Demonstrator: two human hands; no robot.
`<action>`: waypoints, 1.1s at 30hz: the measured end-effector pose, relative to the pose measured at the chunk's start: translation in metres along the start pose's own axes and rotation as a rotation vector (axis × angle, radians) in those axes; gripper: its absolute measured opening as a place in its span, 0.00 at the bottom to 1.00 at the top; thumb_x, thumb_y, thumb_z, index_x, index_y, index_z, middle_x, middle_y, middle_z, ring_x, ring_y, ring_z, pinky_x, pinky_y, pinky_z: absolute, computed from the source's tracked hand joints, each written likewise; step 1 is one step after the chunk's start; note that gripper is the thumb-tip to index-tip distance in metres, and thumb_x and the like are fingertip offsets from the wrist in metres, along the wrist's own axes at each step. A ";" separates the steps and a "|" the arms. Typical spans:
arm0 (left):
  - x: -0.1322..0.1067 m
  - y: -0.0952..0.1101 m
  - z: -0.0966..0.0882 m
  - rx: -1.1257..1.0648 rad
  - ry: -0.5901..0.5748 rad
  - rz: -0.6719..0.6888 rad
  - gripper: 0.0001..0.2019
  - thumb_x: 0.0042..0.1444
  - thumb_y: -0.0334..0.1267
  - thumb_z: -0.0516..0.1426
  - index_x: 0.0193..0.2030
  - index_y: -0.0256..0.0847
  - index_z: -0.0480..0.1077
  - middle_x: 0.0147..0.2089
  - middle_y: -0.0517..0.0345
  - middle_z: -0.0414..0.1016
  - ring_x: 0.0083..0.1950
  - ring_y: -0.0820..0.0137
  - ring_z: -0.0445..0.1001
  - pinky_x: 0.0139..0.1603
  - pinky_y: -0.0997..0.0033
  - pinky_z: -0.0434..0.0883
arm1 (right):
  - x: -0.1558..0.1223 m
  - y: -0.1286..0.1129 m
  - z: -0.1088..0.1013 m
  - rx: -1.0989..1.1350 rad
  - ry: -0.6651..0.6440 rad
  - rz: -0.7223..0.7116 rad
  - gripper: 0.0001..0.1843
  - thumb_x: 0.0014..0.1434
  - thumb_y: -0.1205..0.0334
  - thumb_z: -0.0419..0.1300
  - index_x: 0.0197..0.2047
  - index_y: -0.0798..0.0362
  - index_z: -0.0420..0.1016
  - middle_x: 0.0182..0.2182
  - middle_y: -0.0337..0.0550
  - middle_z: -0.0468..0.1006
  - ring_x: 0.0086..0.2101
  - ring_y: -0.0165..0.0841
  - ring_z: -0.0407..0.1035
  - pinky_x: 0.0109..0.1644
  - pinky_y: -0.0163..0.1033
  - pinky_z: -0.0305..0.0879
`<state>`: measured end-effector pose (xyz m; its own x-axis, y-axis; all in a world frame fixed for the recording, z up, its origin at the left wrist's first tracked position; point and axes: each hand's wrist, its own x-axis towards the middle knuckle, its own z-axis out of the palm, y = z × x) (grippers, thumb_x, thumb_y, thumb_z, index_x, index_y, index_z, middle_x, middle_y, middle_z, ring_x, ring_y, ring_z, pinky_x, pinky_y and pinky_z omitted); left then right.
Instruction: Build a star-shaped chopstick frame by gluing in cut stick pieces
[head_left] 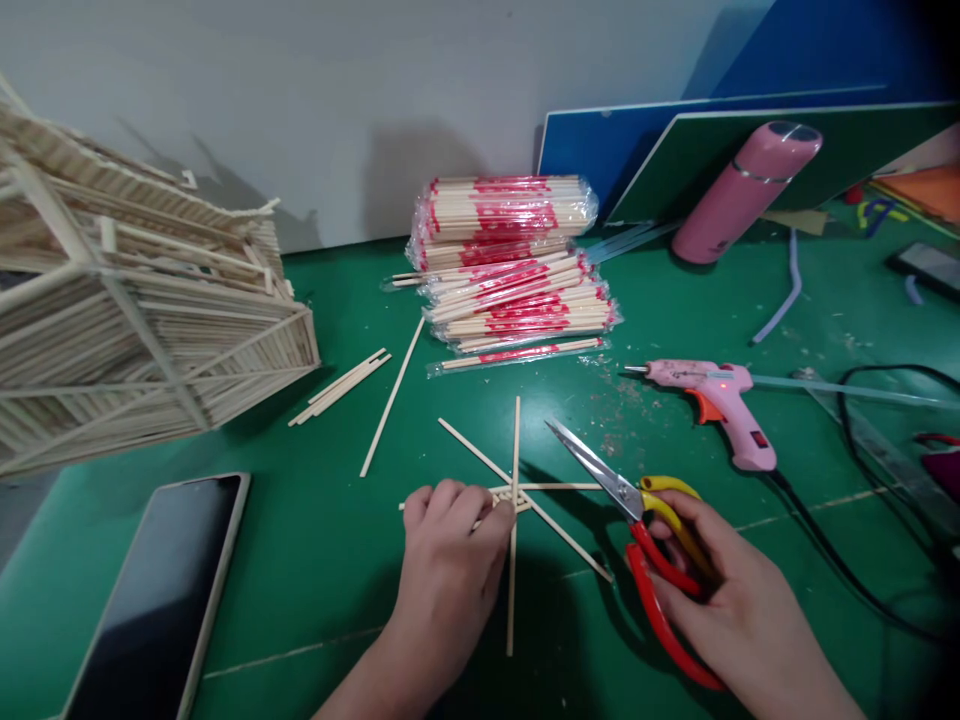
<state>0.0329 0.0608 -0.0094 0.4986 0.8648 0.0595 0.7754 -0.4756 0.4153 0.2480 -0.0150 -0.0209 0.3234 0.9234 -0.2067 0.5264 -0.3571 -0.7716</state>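
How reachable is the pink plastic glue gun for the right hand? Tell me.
Probably yes: the pink plastic glue gun lies just beyond the right hand, nothing visible between. But that hand holds red-and-yellow-handled metal scissors, which may need setting down first.

Left hand [454,548] curls palm-down; right hand [739,600] grips.

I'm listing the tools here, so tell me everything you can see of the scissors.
The scissors have slim, shiny, tapering blades that look like steel, nearly shut, and handles, one red, one yellow, apparently plastic. The right hand grips the handles, partly hiding them. The tips point forward and left. The scissors seem raised above the table, right of the left hand; nothing else clearly touches them.
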 end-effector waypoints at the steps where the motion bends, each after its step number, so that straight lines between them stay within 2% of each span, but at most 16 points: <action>1: 0.000 0.000 0.001 -0.002 -0.002 0.001 0.11 0.50 0.26 0.50 0.35 0.44 0.70 0.31 0.58 0.70 0.34 0.67 0.61 0.36 0.63 0.54 | 0.000 0.001 0.000 0.004 -0.010 -0.001 0.23 0.44 0.60 0.59 0.46 0.50 0.64 0.39 0.44 0.76 0.38 0.36 0.72 0.36 0.32 0.72; 6: 0.000 -0.001 0.002 -0.007 -0.033 0.003 0.11 0.52 0.27 0.49 0.35 0.43 0.70 0.31 0.57 0.70 0.34 0.67 0.62 0.35 0.63 0.54 | 0.000 -0.005 -0.001 -0.001 -0.029 0.016 0.23 0.44 0.61 0.58 0.47 0.51 0.64 0.39 0.43 0.76 0.38 0.34 0.73 0.36 0.31 0.72; 9: 0.000 -0.001 0.001 -0.018 -0.030 0.008 0.10 0.52 0.28 0.49 0.36 0.43 0.70 0.31 0.57 0.70 0.34 0.67 0.62 0.36 0.63 0.54 | -0.002 -0.012 -0.001 -0.018 -0.094 0.024 0.21 0.46 0.62 0.57 0.46 0.51 0.63 0.37 0.41 0.76 0.36 0.32 0.73 0.37 0.29 0.71; 14: 0.000 0.000 0.001 -0.019 -0.023 0.003 0.09 0.54 0.30 0.49 0.36 0.42 0.69 0.31 0.57 0.69 0.33 0.68 0.62 0.35 0.64 0.55 | -0.003 -0.021 0.003 -0.044 -0.185 -0.005 0.20 0.49 0.63 0.54 0.47 0.51 0.59 0.38 0.42 0.76 0.40 0.32 0.72 0.38 0.30 0.70; 24: 0.002 0.000 0.003 -0.018 -0.017 -0.031 0.09 0.55 0.31 0.48 0.33 0.41 0.70 0.29 0.57 0.67 0.31 0.69 0.61 0.33 0.66 0.55 | 0.004 -0.028 0.021 -0.227 -0.093 0.023 0.21 0.47 0.61 0.54 0.47 0.48 0.62 0.33 0.38 0.78 0.33 0.33 0.74 0.31 0.33 0.71; 33: 0.002 0.000 0.006 -0.010 -0.019 -0.015 0.10 0.54 0.30 0.48 0.30 0.40 0.69 0.28 0.57 0.65 0.30 0.70 0.59 0.30 0.68 0.54 | -0.001 -0.021 0.024 -0.180 -0.103 0.026 0.21 0.48 0.61 0.53 0.47 0.48 0.60 0.34 0.40 0.77 0.34 0.35 0.74 0.35 0.37 0.71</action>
<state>0.0359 0.0620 -0.0144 0.4942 0.8686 0.0361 0.7791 -0.4609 0.4249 0.2175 -0.0050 -0.0193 0.2616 0.9197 -0.2929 0.6537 -0.3921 -0.6472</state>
